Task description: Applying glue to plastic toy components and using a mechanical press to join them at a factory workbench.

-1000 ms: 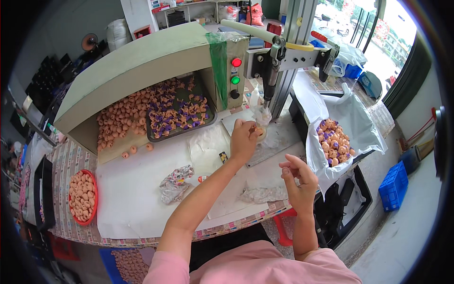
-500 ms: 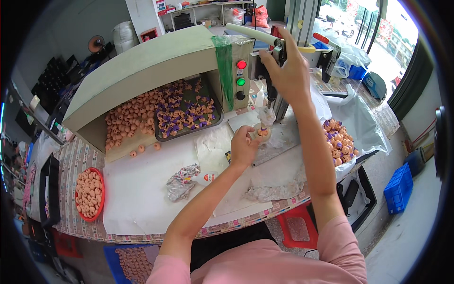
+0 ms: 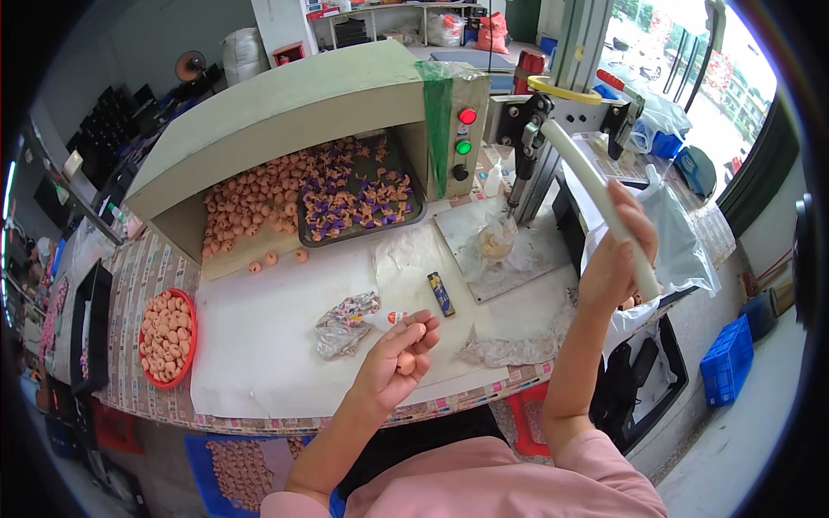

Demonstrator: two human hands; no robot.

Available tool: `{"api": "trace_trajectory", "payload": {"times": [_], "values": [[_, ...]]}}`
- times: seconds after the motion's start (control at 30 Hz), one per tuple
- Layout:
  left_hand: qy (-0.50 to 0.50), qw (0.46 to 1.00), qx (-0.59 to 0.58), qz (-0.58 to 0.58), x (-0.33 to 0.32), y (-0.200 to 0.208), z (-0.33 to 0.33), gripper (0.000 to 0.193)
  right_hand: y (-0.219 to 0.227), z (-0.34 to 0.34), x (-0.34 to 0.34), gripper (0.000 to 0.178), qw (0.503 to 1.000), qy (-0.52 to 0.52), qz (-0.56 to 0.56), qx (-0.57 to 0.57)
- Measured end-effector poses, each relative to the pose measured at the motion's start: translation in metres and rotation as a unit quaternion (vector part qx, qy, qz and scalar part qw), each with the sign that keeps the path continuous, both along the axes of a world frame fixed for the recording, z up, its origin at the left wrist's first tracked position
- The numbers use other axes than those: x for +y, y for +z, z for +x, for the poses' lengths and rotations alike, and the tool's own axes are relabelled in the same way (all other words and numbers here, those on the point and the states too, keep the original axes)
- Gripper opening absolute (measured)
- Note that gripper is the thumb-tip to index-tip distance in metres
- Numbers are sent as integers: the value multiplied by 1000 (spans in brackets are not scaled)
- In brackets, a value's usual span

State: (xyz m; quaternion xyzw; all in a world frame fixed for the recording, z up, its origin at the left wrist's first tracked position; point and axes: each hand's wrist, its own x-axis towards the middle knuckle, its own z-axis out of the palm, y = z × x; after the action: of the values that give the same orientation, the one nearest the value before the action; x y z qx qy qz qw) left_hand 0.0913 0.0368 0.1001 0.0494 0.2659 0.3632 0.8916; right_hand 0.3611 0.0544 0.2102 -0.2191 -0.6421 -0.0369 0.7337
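Left hand (image 3: 384, 366) around maybe two peach balls (image 3: 406, 363) near table edge (image 3: 259, 423), bare paper (image 3: 250, 345) leftward; right hand (image 3: 615, 268) around lever (image 3: 596, 177)

Lever (image 3: 588, 170) cream; round pieces (image 3: 406, 363) peach; bowl (image 3: 191, 341) red; tape (image 3: 437, 129) green.

Fan (image 3: 190, 66) near white sack (image 3: 243, 57)

Print in view, no words legible

No lettering can be made out. A dark blue-and-yellow packet (image 3: 440, 294) near the middle of the table carries print too small to read. Just left of it, a red-and-white label (image 3: 397, 318) shows only in part. The far machine's control panel (image 3: 462, 86) bears a small plate between its red and green lights, illegible. Coloured print on a crumpled plastic bag (image 3: 348, 324), left of the label, is unreadable.
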Motion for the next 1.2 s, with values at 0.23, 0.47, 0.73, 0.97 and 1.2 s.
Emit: {"api": "trace_trajectory", "payload": {"times": [0.23,0.47,0.73,0.97,1.2], "values": [[56,995,-36,80,-40,-33,-67,32,-115,-95,-26,39,900,-107,-395,-149],[135,985,-20,103,-64,-41,-115,34,-157,-187,-6,40,863,-79,-410,-286],[172,978,-39,108,-70,-64,-142,34,-143,-205,-40,39,836,-25,-500,-222],[147,987,-15,62,-62,-68,-139,33,-142,-195,-83,43,836,97,-540,-3],[77,987,11,143,-59,-84,-136,34,-146,-190,-90,40,878,85,-470,35]]}}
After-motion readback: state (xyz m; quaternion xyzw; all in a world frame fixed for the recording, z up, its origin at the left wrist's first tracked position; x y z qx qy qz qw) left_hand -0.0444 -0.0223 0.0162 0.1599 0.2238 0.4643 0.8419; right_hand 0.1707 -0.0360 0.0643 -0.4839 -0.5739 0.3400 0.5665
